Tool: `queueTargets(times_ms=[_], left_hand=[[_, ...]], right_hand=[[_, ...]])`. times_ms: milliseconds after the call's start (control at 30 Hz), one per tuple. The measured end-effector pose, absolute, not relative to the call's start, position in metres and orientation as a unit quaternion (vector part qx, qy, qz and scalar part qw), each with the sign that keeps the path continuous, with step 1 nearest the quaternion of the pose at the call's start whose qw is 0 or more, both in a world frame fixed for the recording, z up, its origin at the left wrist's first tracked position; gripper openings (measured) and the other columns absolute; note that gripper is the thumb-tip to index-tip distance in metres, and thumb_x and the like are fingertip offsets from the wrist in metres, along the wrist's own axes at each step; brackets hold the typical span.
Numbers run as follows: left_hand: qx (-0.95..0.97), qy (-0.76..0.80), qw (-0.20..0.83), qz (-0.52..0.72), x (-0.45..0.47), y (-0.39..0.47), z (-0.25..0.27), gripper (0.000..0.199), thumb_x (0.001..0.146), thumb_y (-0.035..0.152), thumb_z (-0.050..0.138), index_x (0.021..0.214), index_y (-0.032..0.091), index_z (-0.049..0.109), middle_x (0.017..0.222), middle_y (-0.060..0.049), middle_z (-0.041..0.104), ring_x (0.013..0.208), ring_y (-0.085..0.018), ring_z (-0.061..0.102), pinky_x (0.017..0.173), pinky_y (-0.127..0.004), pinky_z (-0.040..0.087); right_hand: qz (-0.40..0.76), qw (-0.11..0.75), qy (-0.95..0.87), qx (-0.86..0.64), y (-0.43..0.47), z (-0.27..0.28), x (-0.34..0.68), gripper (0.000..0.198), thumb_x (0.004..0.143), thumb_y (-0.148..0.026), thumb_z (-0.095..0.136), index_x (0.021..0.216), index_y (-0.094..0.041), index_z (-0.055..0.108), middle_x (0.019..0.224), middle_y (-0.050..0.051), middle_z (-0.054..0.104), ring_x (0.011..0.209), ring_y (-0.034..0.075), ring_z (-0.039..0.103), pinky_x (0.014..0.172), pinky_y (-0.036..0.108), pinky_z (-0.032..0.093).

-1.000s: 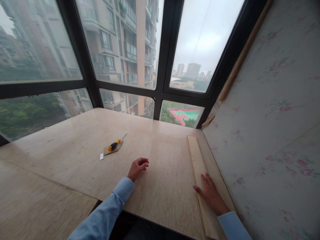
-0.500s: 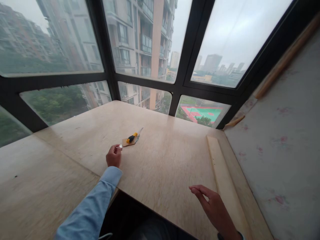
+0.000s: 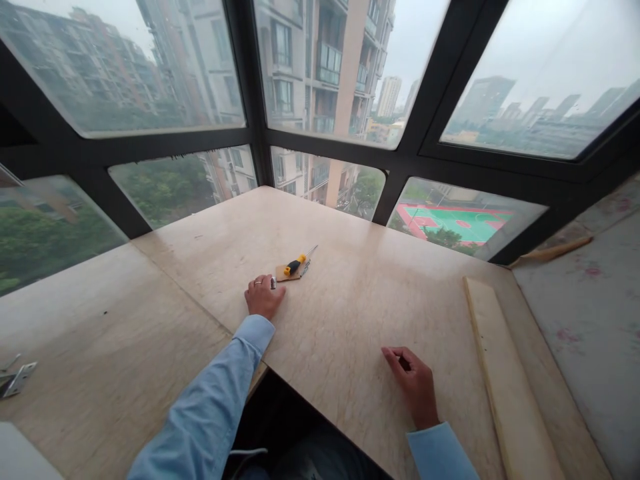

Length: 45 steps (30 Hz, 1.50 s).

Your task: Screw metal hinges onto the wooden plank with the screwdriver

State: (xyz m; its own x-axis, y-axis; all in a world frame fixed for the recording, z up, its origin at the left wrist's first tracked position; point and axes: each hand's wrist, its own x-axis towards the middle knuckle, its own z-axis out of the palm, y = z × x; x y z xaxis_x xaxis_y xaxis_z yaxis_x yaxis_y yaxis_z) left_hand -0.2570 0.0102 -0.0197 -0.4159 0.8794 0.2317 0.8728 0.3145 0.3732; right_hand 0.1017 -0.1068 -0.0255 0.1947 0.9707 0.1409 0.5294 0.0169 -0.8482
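My left hand (image 3: 265, 299) rests palm down on the tabletop, its thumb and fingers around a small shiny metal piece (image 3: 273, 283) whose kind I cannot make out. Just beyond it, a screwdriver (image 3: 296, 265) with a yellow and black handle lies across a flat brown piece (image 3: 285, 274), perhaps cardboard. Several small metal pins or screws (image 3: 305, 268) lie beside the shaft. Over the table on the right is my right hand (image 3: 413, 387), thumb and forefinger pressed together; anything between their tips is too small to see.
A long pale board (image 3: 493, 353) lies along the right side, near the wall. On the far left is a metal bracket (image 3: 19, 380). Dark window frames (image 3: 257, 133) border the tabletop (image 3: 340, 313) behind. The table's front edge has a dark gap below it.
The view has turned left and things shift right in it. My left hand has rolled palm down over the metal piece. The fingers of my right hand have curled in, and its sleeve now shows.
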Motion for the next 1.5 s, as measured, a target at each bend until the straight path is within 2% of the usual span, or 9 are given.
queueTargets(times_ms=[200,400,767,867,967,1033,1133,1300,1500], left_hand=[[0.534,0.823,0.012,0.194,-0.266,0.022,-0.014,0.032,0.088,0.037,0.056,0.110,0.018,0.071,0.125,-0.015,0.062,0.116,-0.033,0.052,0.095,-0.042,0.044],[0.574,0.810,0.066,0.096,-0.285,0.033,0.002,0.043,0.091,0.029,0.051,0.129,0.011,0.059,0.114,-0.016,0.067,0.112,-0.027,0.059,0.098,-0.034,0.045],[0.597,0.799,0.054,0.045,-0.292,0.033,0.018,0.025,0.085,0.024,0.051,0.091,0.017,0.074,0.103,-0.016,0.072,0.100,-0.031,0.067,0.082,-0.038,0.051],[0.555,0.814,0.080,0.151,-0.297,0.035,0.013,0.018,0.080,0.024,0.057,0.083,0.019,0.074,0.094,-0.013,0.074,0.093,-0.029,0.068,0.078,-0.037,0.052],[0.427,0.785,0.195,0.405,-0.299,0.038,0.005,0.007,0.073,0.022,0.064,0.076,0.018,0.070,0.077,-0.008,0.072,0.081,-0.024,0.068,0.068,-0.031,0.054],[0.344,0.745,0.260,0.509,-0.298,0.040,0.002,0.007,0.070,0.020,0.067,0.076,0.016,0.067,0.070,-0.005,0.070,0.072,-0.020,0.067,0.058,-0.027,0.053],[0.296,0.715,0.301,0.557,-0.294,0.042,0.002,0.010,0.074,0.019,0.066,0.081,0.013,0.062,0.074,-0.005,0.069,0.064,-0.015,0.066,0.052,-0.022,0.051],[0.259,0.644,0.388,0.606,-0.278,0.042,0.008,0.006,0.081,0.016,0.063,0.081,0.012,0.059,0.084,-0.008,0.071,0.063,-0.011,0.067,0.057,-0.023,0.056],[0.180,0.476,0.539,0.671,-0.244,0.043,0.014,0.016,0.075,0.009,0.069,0.087,0.013,0.059,0.081,-0.007,0.071,0.065,-0.012,0.068,0.057,-0.020,0.055]], right_hand=[[0.289,0.440,-0.574,-0.628,-0.113,-0.024,0.103,0.047,0.084,-0.059,0.058,0.071,-0.017,0.071,0.067,0.005,0.069,0.064,0.019,0.062,0.059,0.026,0.048],[0.295,0.451,-0.572,-0.618,-0.111,-0.022,0.102,0.045,0.084,-0.058,0.059,0.067,-0.017,0.070,0.064,0.004,0.068,0.061,0.018,0.061,0.057,0.026,0.048],[0.298,0.444,-0.573,-0.622,-0.111,-0.019,0.103,0.044,0.084,-0.057,0.059,0.068,-0.017,0.071,0.063,0.004,0.067,0.059,0.018,0.061,0.056,0.026,0.048],[0.295,0.443,-0.576,-0.620,-0.112,-0.018,0.102,0.043,0.084,-0.055,0.059,0.067,-0.017,0.070,0.062,0.004,0.066,0.059,0.018,0.060,0.056,0.026,0.048],[0.295,0.443,-0.578,-0.619,-0.112,-0.018,0.102,0.043,0.085,-0.055,0.059,0.067,-0.018,0.070,0.065,0.005,0.068,0.061,0.019,0.061,0.057,0.026,0.049],[0.294,0.442,-0.578,-0.620,-0.112,-0.018,0.102,0.042,0.085,-0.055,0.059,0.067,-0.018,0.070,0.066,0.005,0.069,0.061,0.019,0.062,0.056,0.026,0.049],[0.293,0.438,-0.580,-0.622,-0.113,-0.018,0.102,0.042,0.085,-0.054,0.059,0.068,-0.018,0.070,0.067,0.005,0.068,0.062,0.019,0.062,0.057,0.026,0.049],[0.293,0.429,-0.581,-0.627,-0.113,-0.018,0.103,0.042,0.085,-0.055,0.059,0.068,-0.017,0.069,0.067,0.005,0.068,0.062,0.019,0.061,0.057,0.026,0.048],[0.293,0.435,-0.576,-0.628,-0.113,-0.018,0.102,0.042,0.084,-0.055,0.059,0.067,-0.017,0.069,0.067,0.005,0.068,0.062,0.019,0.062,0.057,0.027,0.049]])
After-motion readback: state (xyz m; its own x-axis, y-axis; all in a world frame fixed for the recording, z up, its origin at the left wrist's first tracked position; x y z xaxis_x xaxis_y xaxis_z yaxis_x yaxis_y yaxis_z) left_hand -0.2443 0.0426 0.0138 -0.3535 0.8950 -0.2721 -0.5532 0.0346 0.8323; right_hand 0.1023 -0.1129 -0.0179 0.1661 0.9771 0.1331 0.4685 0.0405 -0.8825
